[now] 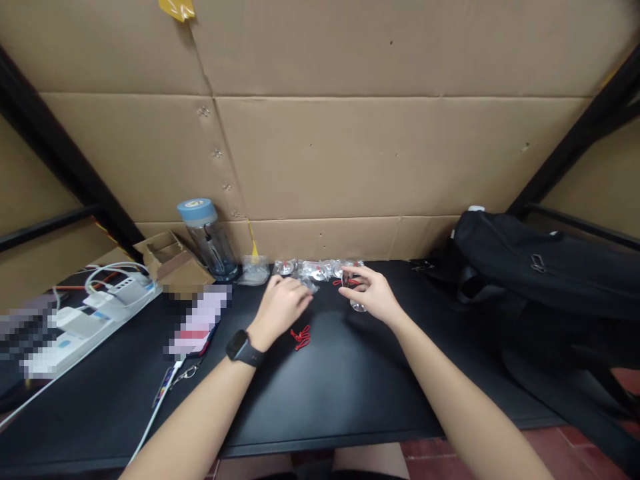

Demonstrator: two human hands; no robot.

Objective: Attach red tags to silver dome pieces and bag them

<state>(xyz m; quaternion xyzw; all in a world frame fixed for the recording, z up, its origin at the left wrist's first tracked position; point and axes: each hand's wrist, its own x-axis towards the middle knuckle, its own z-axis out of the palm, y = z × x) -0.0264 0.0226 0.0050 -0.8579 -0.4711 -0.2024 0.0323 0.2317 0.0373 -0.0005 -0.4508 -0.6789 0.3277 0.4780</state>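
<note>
Left hand (283,301): fingers curled beside a crumpled clear plastic wrapper (311,285); cannot tell whether gripping it
Right hand (374,293): thumb and fingers pinching a small round shiny disc (345,279) above the black tabletop (330,387)
Red knotted cords (301,337): on the tabletop, near the left wrist
Clear packets with silvery discs (316,272): along the brown cardboard wall (320,160)

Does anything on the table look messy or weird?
I see no spill or damage. The red cords look a bit odd: they lie loose in a little bunch, apart from the shiny packets lined up by the wall.
</note>
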